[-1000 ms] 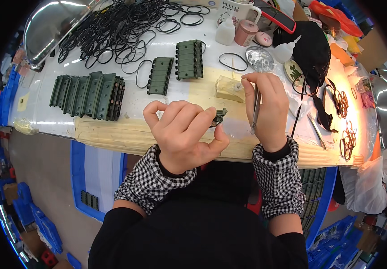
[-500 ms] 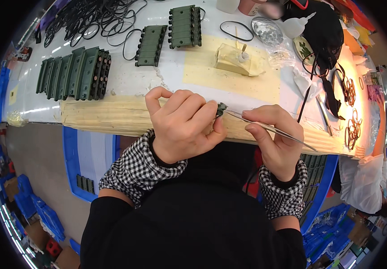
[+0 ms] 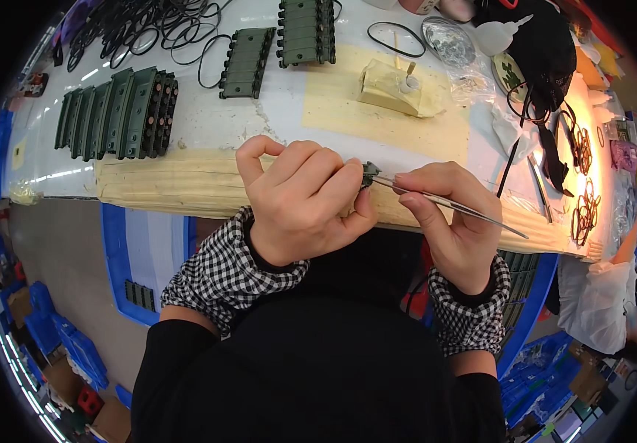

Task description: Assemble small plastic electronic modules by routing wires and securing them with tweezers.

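White table with green strips, black loops, yellowish block

Pinching a small dark-green part in the left hand; holding metal tweezers to it from four o'clock with the right hand; facing ribbed green plates at ten o'clock.

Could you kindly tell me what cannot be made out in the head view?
All in the head view:
Small green part: largely covered by the left hand.
Tips of the tweezers in the right hand: too small to tell whether they touch the part.
Heap of black bands: cut off by the upper edge.
Blue tray at lower right: contents partly hidden by the right sleeve.
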Tool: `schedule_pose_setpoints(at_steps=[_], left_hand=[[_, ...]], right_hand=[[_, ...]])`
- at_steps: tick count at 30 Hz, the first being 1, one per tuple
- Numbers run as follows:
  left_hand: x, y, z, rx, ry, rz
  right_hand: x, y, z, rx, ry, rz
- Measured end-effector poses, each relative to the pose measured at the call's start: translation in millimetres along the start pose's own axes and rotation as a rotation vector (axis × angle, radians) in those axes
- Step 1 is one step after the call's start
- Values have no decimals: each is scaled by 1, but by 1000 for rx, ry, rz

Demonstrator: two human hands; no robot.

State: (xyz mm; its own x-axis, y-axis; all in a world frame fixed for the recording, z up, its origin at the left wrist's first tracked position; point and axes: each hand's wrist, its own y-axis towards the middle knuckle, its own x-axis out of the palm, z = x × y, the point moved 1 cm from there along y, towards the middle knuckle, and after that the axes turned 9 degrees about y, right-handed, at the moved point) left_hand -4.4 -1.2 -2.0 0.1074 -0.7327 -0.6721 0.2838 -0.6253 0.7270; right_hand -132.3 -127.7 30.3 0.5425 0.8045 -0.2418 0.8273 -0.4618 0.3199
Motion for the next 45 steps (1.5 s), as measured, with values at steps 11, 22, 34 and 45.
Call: schedule_pose_setpoints(at_steps=[11,22,34,45], left_hand=[[-5,-1,-2,38,-17,-91],[0,-1,-1,30,-13,1],[1,0,-1,25,-21,16],[1,-1,-1,25,-21,3]], right_hand=[[-11,23,-9,-102,-91,-258],[-15,30,-8,-125,-93,-329],[-15,33,-8,-114,-94,-336],[-16,33,-8,-108,-79,-355]])
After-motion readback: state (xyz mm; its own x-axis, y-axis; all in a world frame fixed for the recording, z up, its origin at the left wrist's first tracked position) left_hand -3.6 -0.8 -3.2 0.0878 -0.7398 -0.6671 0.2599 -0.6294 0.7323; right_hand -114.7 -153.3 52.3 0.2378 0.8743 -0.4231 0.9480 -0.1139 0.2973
